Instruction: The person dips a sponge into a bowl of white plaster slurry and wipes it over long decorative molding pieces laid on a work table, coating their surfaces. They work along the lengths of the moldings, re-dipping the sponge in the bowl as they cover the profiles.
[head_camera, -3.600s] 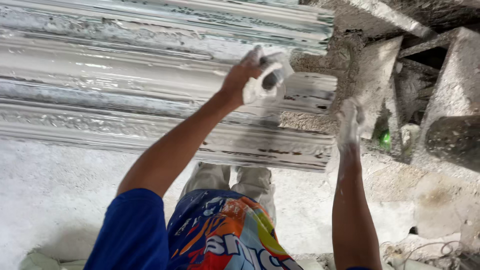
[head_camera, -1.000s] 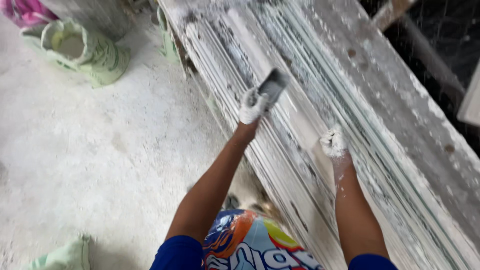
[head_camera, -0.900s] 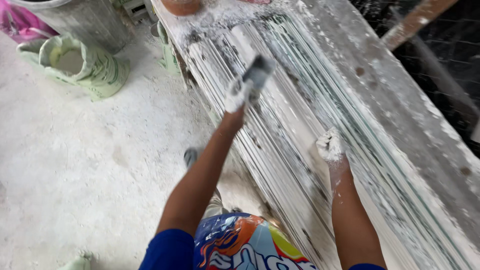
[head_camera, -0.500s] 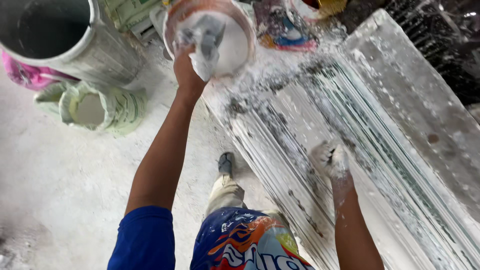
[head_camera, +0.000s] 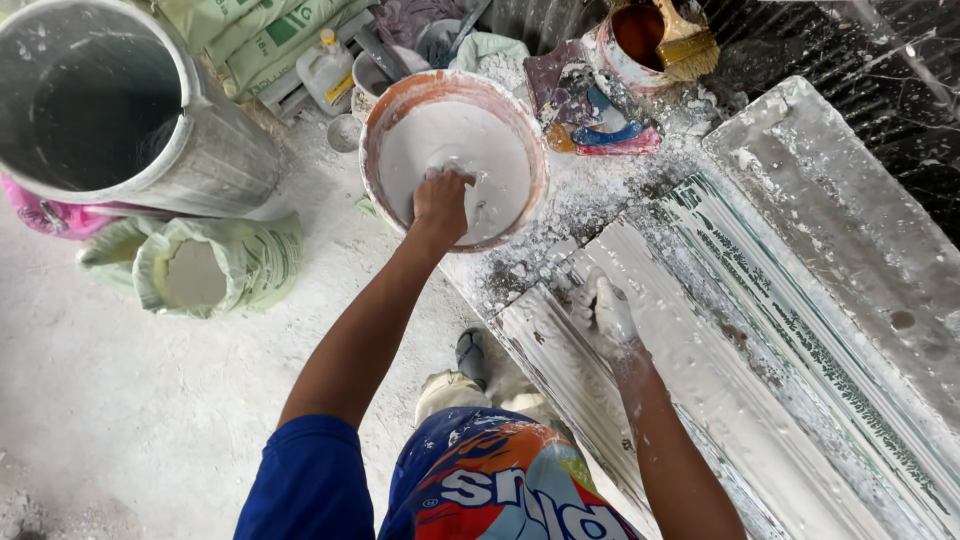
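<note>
Half a second ago our left hand (head_camera: 443, 203) hovered over the bowl (head_camera: 385, 112); now it dips into its white plaster, fingers curled, their grip hidden from us. Our right hand (head_camera: 610, 312) stays pressed flat and open on the ribbed, plaster-coated moulding (head_camera: 760, 330). A small pot (head_camera: 622, 52) holds brown liquid and a brush (head_camera: 683, 38).

Soft, even daylight fills the scene, bright on the pale floor (head_camera: 150, 420) at left and on the white plaster in the bowl (head_camera: 455, 155). Shadows are faint. The far right corner falls dark. The wet moulding (head_camera: 760, 400) shows mild sheen. Focus is sharp; straight edges bow slightly towards the frame borders.
</note>
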